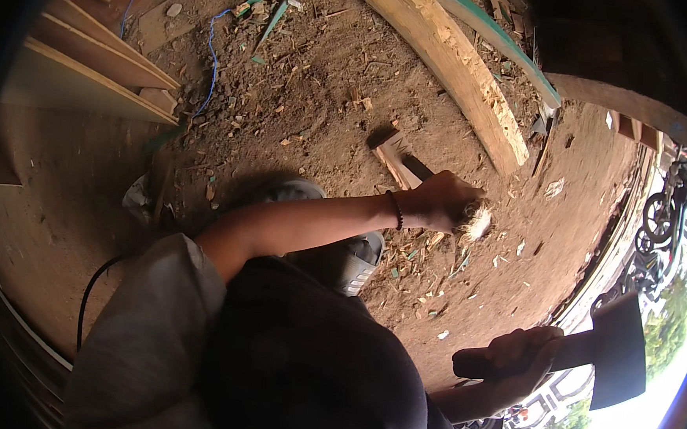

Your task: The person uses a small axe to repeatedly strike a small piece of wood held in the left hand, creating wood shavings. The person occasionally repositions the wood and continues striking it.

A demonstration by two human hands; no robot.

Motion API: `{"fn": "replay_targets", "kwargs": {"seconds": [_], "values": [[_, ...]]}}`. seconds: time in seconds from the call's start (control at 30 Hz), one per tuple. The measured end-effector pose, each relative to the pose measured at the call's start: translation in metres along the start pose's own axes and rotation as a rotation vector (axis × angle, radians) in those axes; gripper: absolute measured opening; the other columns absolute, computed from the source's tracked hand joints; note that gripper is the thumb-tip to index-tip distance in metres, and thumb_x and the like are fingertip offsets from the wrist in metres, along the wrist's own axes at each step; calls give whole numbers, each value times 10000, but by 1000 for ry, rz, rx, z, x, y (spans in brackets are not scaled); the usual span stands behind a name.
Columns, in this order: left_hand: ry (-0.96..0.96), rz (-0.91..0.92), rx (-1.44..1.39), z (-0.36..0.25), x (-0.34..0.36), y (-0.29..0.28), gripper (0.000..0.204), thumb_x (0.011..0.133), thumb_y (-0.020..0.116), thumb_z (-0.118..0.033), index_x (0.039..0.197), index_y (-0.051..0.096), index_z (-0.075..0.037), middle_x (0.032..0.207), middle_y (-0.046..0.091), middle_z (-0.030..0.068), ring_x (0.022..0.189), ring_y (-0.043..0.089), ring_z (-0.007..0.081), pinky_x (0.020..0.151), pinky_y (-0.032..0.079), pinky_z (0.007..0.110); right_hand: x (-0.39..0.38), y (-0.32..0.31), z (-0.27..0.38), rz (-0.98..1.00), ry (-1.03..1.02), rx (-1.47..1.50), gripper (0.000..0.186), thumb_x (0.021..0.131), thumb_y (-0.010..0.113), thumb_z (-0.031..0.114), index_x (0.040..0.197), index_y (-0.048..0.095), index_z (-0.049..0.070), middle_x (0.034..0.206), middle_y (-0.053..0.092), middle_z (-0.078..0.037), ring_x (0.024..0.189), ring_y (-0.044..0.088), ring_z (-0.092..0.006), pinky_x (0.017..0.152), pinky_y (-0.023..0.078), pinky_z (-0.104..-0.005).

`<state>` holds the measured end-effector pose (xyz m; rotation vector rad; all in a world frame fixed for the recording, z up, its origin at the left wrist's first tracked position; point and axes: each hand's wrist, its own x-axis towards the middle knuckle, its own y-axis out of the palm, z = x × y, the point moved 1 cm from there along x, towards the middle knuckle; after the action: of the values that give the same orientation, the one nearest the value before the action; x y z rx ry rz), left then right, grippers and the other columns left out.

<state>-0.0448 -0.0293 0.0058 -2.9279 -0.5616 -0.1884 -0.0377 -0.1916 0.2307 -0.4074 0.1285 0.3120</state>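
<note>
My left hand [443,201] is closed round a narrow stick-like piece, with its pale splintered end [477,221] at the near side of my fist and a dark length [419,169] reaching to a small wooden block [392,158] on the dirt ground [310,110]. I cannot tell whether that dark end touches the block or rests in it. Low at the right, my right hand [524,353] grips the short dark handle of a hatchet, its broad head [618,353] raised sideways against the bright opening. Wood chips are scattered below my left hand.
A long curved timber [462,72] and a green-edged plank [511,44] lie across the top. Boards [93,65] are stacked at upper left, near a blue cord [211,65]. My shoe [360,267] is below my left forearm. Motorbikes [658,218] stand outside at the right.
</note>
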Motion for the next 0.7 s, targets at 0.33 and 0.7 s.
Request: {"fn": "replay_targets", "kwargs": {"seconds": [0.33, 0.7], "values": [[-7, -566, -241, 20, 28, -64, 221, 944, 580, -279, 808, 558, -106, 597, 508, -31, 468, 496, 86, 413, 434, 228, 36, 56, -129, 314, 452, -271, 272, 920, 604, 282, 749, 531, 83, 535, 550, -27, 419, 525, -104, 396, 426, -262], [38, -255, -416, -12, 41, -111, 232, 907, 598, -145, 693, 545, -75, 583, 499, 16, 536, 516, 99, 469, 431, 262, -3, 51, -179, 307, 688, -51, 319, 903, 606, 267, 697, 544, 30, 547, 533, -40, 432, 517, -117, 419, 412, -280]]}}
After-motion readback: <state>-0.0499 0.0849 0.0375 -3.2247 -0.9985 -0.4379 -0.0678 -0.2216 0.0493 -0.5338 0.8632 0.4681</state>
